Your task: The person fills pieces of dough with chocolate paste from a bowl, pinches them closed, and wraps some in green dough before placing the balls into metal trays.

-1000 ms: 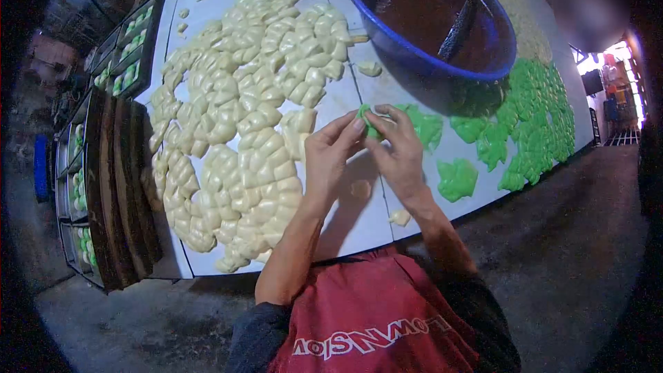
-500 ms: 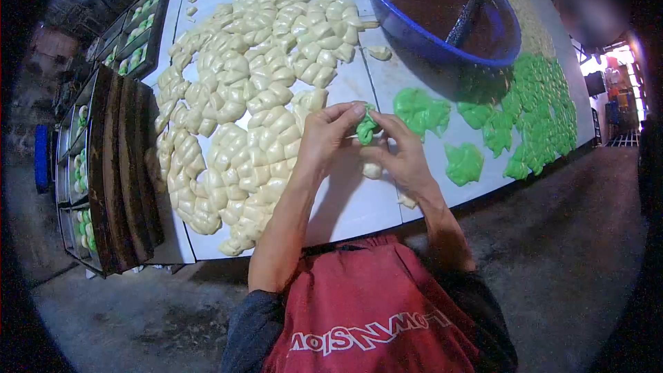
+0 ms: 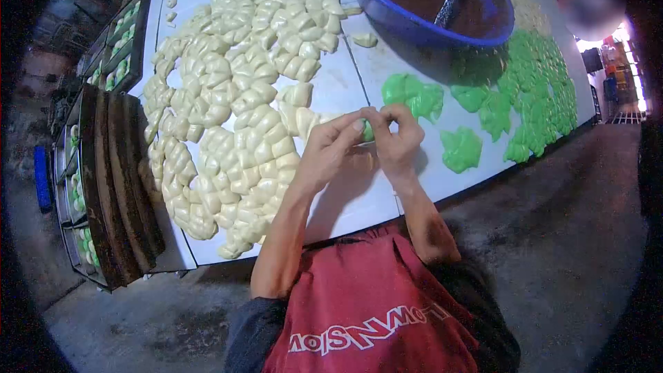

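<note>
My left hand and my right hand meet above the front part of the white table. Between their fingertips they pinch a small piece of green dough, mostly covered by the fingers. Left of my hands lies a wide spread of pale dough pieces, pressed side by side. On the right are flat green dough pieces, with a separate one nearer the table edge and a dense cluster farther right.
A blue basin with brown contents and a dark tool stands at the back. At the left are stacked dark boards and trays with green and white pieces. A blurred person is at the upper right.
My hands have drawn closer together around the green dough, which now shows less. My right fingers have curled in. The view has shifted slightly.
</note>
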{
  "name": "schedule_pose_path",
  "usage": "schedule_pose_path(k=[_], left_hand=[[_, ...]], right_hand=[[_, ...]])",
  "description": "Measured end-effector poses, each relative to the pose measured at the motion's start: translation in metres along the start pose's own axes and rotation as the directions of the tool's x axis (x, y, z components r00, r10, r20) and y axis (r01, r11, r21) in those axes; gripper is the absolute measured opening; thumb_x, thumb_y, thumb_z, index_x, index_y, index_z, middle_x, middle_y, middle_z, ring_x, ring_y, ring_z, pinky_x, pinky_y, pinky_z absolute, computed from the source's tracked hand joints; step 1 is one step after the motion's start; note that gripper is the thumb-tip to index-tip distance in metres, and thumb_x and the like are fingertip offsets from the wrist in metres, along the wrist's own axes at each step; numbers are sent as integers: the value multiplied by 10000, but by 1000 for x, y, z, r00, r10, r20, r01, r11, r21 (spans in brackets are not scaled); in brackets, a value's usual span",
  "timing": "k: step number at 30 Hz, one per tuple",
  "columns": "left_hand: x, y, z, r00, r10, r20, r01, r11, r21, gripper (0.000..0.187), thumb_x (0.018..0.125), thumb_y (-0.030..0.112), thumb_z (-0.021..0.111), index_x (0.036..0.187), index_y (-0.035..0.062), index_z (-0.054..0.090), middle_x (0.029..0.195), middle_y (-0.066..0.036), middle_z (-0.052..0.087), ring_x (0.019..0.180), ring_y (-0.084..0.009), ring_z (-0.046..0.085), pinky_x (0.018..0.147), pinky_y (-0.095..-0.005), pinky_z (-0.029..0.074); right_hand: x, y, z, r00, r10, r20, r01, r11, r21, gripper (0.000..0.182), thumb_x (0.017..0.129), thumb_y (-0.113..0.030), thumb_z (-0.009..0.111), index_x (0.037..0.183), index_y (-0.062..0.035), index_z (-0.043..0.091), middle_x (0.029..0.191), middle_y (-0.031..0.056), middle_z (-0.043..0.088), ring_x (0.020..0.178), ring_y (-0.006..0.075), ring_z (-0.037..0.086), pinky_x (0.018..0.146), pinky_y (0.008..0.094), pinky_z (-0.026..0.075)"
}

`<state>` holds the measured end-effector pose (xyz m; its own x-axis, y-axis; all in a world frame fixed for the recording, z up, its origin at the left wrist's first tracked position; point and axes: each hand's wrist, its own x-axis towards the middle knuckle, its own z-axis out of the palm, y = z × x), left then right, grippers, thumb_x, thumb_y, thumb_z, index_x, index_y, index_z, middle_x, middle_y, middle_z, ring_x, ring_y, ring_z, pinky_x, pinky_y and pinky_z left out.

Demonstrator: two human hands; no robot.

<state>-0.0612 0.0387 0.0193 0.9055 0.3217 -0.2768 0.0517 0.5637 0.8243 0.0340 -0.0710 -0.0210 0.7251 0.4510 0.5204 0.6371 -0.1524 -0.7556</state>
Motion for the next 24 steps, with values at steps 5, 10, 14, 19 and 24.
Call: schedule_pose_path(k=[5, 10, 14, 19, 24], left_hand=[[6, -6, -9, 995, -5, -96, 31, 960, 280, 258, 885, 182, 695, 1069, 1, 698, 871, -57, 694, 766, -114, 632, 692, -260, 518], [2, -18, -20, 992, -64, -113, 88, 971, 223, 357, 930, 257, 638, 1170, -7, 643, 982, -88, 679, 802, -121, 629, 705, -244, 513], [-8, -20, -13, 985, 23, -171, 30, 953, 300, 504, 959, 314, 576, 1351, 6, 499, 1106, -128, 637, 878, -160, 634, 743, -267, 519], [-24, -26, -23, 971, 213, 107, -195, 451, 871, 712, 802, 209, 739, 1410, 46, 405, 1186, -177, 585, 986, -302, 643, 810, -373, 531], [-17, -44, -11, 971, 190, 145, -208, 375, 904, 667, 755, 146, 734, 1352, 70, 449, 1200, -206, 543, 1077, -408, 561, 883, -451, 480]], right_hand=[[7, -7, -8, 900, 352, 256, -358, 933, -25, 178, 832, -146, 715, 965, -33, 679, 941, 97, 651, 712, 241, 624, 591, 351, 500], [-5, -16, -37, 905, 93, 415, -151, 983, 109, 274, 820, -88, 709, 1079, -26, 643, 1019, 133, 645, 958, 256, 642, 813, 351, 523], [-6, -6, -38, 821, 323, 470, -413, 905, 99, 206, 852, -115, 663, 1031, -12, 664, 961, 144, 649, 900, 284, 642, 792, 357, 509], [-15, 15, -34, 716, 398, 574, -423, 901, -97, 255, 919, -196, 560, 1070, -15, 657, 985, 179, 648, 909, 338, 631, 807, 385, 489], [-28, 12, -30, 739, 392, 547, -397, 911, -117, 286, 914, -192, 564, 1129, -15, 628, 978, 179, 657, 885, 338, 650, 786, 379, 513]])
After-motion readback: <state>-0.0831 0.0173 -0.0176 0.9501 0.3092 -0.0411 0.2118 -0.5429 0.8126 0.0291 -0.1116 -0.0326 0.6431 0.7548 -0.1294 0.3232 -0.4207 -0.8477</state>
